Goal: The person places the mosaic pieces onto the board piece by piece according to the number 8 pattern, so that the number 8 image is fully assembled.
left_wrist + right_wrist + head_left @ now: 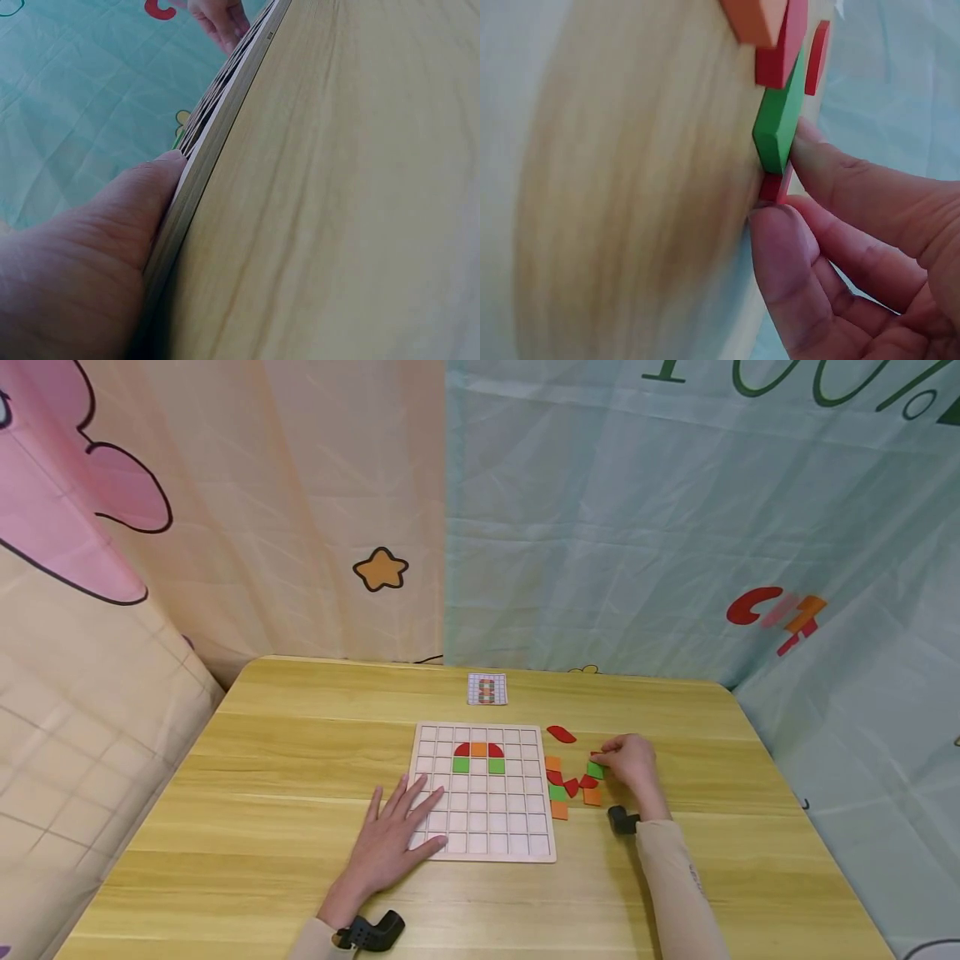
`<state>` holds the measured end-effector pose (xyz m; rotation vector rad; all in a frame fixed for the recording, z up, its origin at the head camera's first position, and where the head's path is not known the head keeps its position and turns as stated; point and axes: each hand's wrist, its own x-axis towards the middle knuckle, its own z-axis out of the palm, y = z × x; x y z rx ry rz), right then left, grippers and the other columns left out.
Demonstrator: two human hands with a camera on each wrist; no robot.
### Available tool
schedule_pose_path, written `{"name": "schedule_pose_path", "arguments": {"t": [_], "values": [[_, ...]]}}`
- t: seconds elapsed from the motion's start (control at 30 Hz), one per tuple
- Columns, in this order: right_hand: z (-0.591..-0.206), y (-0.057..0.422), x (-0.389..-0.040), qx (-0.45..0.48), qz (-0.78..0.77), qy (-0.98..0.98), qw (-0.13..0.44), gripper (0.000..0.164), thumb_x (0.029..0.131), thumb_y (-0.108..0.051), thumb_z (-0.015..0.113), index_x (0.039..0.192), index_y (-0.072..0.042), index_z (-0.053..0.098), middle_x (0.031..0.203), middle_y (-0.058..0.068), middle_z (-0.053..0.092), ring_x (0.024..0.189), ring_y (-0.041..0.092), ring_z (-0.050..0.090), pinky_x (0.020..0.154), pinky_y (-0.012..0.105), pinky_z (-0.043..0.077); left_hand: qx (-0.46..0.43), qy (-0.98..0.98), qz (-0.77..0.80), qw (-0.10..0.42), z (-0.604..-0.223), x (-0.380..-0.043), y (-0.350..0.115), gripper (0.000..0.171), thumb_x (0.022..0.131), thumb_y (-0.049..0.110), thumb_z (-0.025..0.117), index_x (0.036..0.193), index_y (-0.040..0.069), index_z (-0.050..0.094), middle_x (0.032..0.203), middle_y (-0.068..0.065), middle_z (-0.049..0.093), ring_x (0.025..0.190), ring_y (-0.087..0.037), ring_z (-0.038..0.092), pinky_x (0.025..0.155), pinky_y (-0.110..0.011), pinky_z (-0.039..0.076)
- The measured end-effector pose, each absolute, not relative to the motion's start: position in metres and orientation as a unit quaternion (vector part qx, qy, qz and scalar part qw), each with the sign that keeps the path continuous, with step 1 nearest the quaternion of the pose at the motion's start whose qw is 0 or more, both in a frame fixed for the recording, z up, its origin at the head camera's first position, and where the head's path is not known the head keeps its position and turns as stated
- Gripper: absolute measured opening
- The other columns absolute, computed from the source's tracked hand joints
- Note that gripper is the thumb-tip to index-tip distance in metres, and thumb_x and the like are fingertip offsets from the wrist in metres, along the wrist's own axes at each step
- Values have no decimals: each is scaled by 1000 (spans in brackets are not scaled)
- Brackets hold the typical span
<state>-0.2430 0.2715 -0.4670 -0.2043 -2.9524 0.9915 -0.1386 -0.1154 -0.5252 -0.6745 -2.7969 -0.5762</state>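
My left hand (390, 847) lies with spread fingers on the lower left of a white grid board (480, 827); in the left wrist view the thumb (142, 187) rests at the board's edge. On the grid, an orange square (478, 749) sits between two red quarter-round pieces (462, 750), with a green square (461, 765) under each. Right of the board, my right hand (633, 764) pinches a small red piece (771, 187) beside a green square (776, 127). The fingers hide most of that red piece.
Loose orange, green and red pieces (572, 787) lie between the board and my right hand. A red leaf-shaped piece (561, 734) is farther back. A small pattern card (487, 689) lies behind the board, near the far edge of the wooden table (300, 735).
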Motion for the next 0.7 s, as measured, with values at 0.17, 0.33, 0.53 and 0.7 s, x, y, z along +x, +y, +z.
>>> {"name": "schedule_pose_path", "arguments": {"t": [0.17,0.33,0.53,0.7], "values": [[-465,273,-243,-50,304,-951,5,18,79,-12,77,86,5,73,85,15,70,85,33,60,75,43,47,-228,-949,-194,104,-525,-138,-116,66,89,57,53,145,23,42,153,-9,29,140,-33,18,110,-58,2],[-464,272,-244,-46,301,-952,-6,16,79,-10,78,84,4,72,82,13,68,79,29,59,70,39,48,-226,-948,-199,101,-525,-139,-116,66,89,56,55,145,23,43,153,-9,28,140,-33,18,110,-57,2],[-463,272,-245,-43,294,-954,-34,16,80,-11,77,81,1,66,77,8,62,72,24,52,63,33,45,-224,-948,-205,95,-525,-139,-116,66,89,56,55,144,23,43,153,-9,28,140,-34,17,110,-57,1],[-464,276,-246,-43,303,-951,-48,19,80,-13,77,82,-1,63,78,8,60,71,22,51,62,31,44,-224,-949,-204,93,-525,-139,-115,66,89,56,55,145,23,42,153,-9,28,140,-34,17,110,-57,1]]}}
